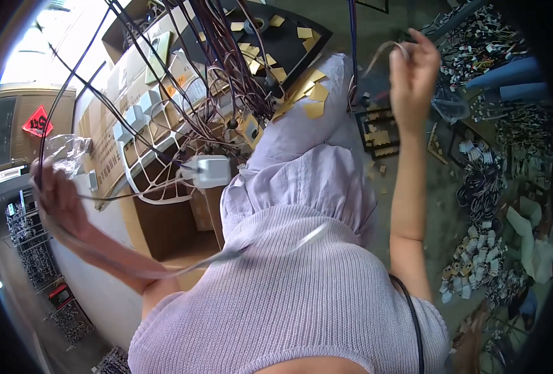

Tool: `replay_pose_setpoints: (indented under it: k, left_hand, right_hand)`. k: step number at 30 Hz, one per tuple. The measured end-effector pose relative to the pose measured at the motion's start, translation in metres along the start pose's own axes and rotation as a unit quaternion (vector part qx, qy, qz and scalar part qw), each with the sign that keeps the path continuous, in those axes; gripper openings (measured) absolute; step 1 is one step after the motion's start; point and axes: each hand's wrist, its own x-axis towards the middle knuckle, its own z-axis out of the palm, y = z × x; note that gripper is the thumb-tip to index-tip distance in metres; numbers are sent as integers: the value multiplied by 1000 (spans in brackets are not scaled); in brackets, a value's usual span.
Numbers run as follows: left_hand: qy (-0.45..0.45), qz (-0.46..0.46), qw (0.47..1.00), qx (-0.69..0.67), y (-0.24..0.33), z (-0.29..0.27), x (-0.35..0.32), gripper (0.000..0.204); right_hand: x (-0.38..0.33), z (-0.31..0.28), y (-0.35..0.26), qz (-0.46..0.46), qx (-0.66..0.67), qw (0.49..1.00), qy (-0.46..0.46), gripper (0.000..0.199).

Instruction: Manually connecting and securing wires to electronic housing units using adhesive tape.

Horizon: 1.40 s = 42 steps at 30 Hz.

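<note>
My left hand (59,196) is raised at the far left, slightly blurred, its fingers curled round a dark cable (43,140) that runs upward. A thin brown wire (120,197) runs from this hand toward the white plastic box (211,171). Below the hand, a motion-smeared greyish cable (183,272) swings across in front of my chest; its pale end (314,234) is blurred. At the upper right my right hand (415,71) is lifted, thumb and fingers closed on a thin light-brown wire (379,55) that loops beside the fingertips.
Dark wires (229,68) hang in a bundle over a white plastic frame (158,187) and a cardboard box (98,149). Yellow paper pieces (317,93) lie on my lap and on a black board (289,47). Heaps of connector cables (482,181) cover the floor at right.
</note>
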Motion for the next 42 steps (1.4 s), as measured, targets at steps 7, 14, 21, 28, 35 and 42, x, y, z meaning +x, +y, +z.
replay_pose_setpoints:
  k: [7,14,21,28,35,42]
  left_hand:
    - [206,263,396,855,-23,47,-6,67]
    - [-253,-81,785,560,-123,172,-6,62]
    - [43,358,887,287,-159,168,-30,42]
    - [-304,-333,891,-50,-170,200,-32,21]
    - [-214,-355,907,77,-136,93,-56,23]
    - [-146,-135,817,542,-134,75,-83,13]
  right_hand:
    - [7,-42,-86,90,-79,973,-198,20]
    - [-19,-4,-114,118,148,927,-324,18]
    - [-26,21,-137,143,219,939,-224,17]
    - [-25,40,-141,97,101,976,-166,17]
    - [39,-96,-94,-32,-214,955,205,24]
    - [-15,21,-112,-384,-374,835,124,67]
